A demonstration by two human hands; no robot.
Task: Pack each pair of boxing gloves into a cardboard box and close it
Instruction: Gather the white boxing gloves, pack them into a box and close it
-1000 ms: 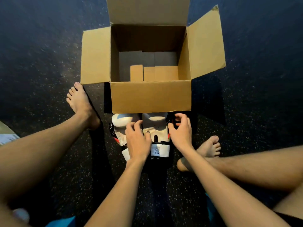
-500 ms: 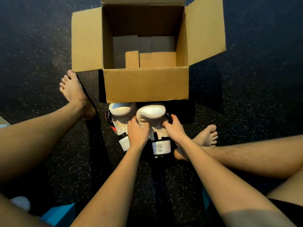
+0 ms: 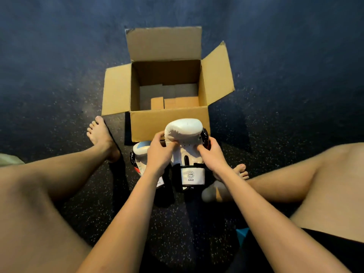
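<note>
An open cardboard box [image 3: 169, 125] stands on the dark floor in front of me, all of its flaps up or spread. A white boxing glove [image 3: 184, 133] marked 6 oz is raised in front of the box's near wall. My left hand [image 3: 158, 154] grips its left side and my right hand [image 3: 211, 154] grips its right side. The second white glove [image 3: 140, 152] lies on the floor to the left, partly hidden behind my left hand. Inside the box only its bottom flaps show.
I sit on a dark speckled floor [image 3: 275, 95] with my bare legs spread. My left foot [image 3: 102, 138] lies beside the box's left corner and my right foot [image 3: 241, 171] is tucked beside the gloves. A blue item [image 3: 241, 234] peeks out near my right thigh.
Both hands closed on the right-hand glove and lifted it off the floor toward the box. The other glove stayed on the floor. The view tilted up.
</note>
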